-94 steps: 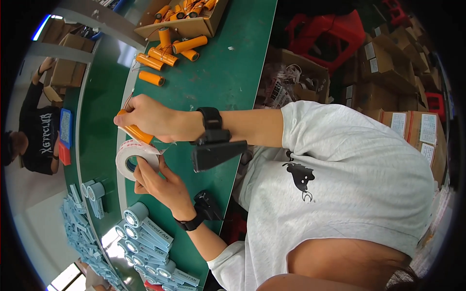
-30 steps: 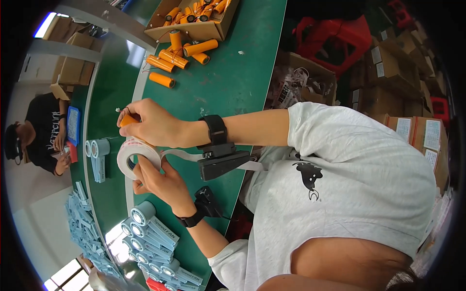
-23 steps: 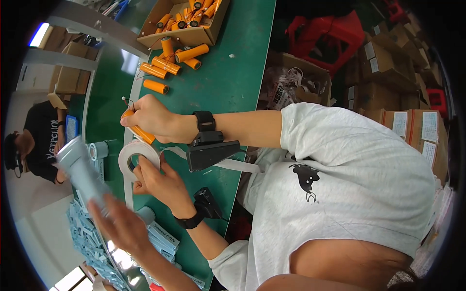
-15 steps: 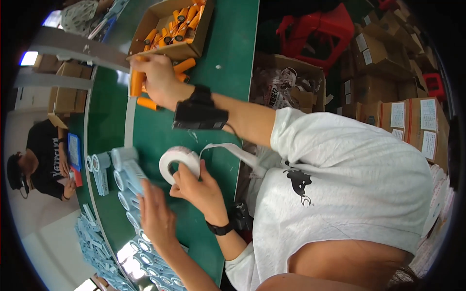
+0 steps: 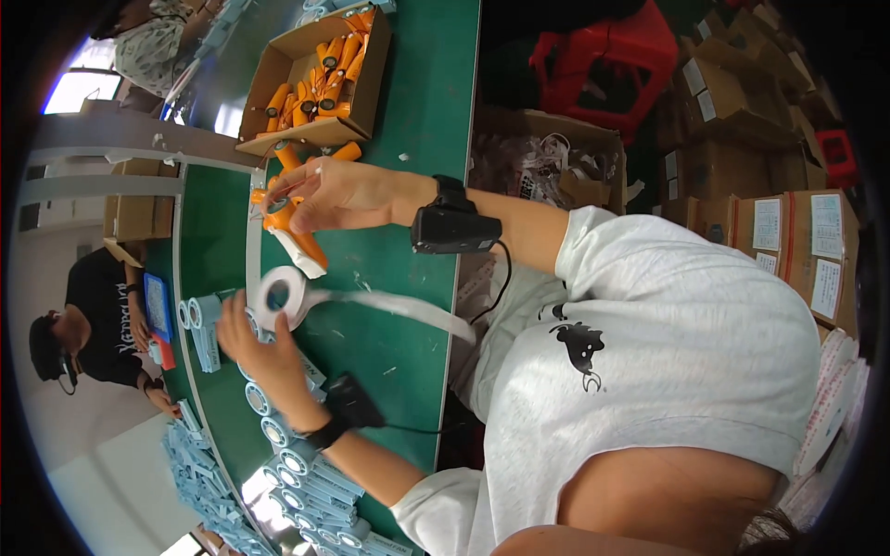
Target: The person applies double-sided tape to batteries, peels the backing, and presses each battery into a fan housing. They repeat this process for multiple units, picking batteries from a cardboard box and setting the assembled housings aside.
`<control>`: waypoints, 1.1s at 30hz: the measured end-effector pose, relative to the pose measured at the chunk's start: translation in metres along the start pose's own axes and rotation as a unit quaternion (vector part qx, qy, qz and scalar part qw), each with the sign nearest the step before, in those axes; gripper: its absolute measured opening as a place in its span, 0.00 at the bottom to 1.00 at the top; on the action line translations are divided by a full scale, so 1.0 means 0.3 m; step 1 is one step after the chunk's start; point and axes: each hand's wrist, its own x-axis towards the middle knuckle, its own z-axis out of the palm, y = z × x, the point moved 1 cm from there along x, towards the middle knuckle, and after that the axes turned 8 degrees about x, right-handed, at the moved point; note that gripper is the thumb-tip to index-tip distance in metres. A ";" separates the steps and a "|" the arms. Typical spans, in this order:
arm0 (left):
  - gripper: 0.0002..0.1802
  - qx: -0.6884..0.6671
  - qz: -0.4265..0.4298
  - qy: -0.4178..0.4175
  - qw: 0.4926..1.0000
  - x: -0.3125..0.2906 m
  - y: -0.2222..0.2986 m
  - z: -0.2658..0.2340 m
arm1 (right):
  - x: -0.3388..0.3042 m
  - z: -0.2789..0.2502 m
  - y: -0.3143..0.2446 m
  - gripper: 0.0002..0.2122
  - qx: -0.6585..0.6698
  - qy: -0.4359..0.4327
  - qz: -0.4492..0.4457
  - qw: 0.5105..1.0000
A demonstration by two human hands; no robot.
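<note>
My left hand (image 5: 264, 361) has its fingers apart beside a roll of white tape (image 5: 297, 311). Its thumb tip overlaps the roll's edge. A loose length of the tape runs off toward the table's near edge. Light-blue cylinders with ringed ends (image 5: 260, 398) lie around and under that hand. Farther up, my right hand (image 5: 348, 196) is turned palm up, with its fingers stretched over an orange cylinder (image 5: 313, 248) and a white strip (image 5: 298, 255). Its fingers partly cover the orange pieces there, and contact is hard to make out.
An open cardboard box of orange cylinders (image 5: 248, 120) stands beyond my right hand on the green table (image 5: 422, 111). Many light-blue cylinders (image 5: 306, 482) lie in rows below. A co-worker (image 5: 88, 315) sits across, near a blue tray (image 5: 156, 306). A red stool (image 5: 640, 79) and cartons (image 5: 714, 167) are at right.
My left hand and the tape roll have moved left, and its fingers have spread. My right hand has turned over, away from its grip on an orange cylinder. Another person's arm has left the view.
</note>
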 end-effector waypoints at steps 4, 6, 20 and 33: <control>0.31 -0.157 -0.110 -0.242 0.951 -0.077 -0.259 0.028 | -0.028 0.035 0.017 0.15 -0.200 -0.098 0.012 0.975; 0.33 -0.140 -0.120 -0.220 0.958 -0.106 -0.255 0.042 | -0.033 0.054 -0.001 0.15 -0.289 -0.131 -0.005 0.948; 0.32 -0.019 -0.227 -0.092 0.969 -0.134 -0.006 -0.130 | -0.087 0.133 0.081 0.13 -0.392 -0.031 0.105 0.913; 0.12 -0.116 0.041 -0.139 0.983 -0.309 0.047 -0.139 | -0.121 0.337 0.169 0.10 -0.533 -0.128 0.090 0.831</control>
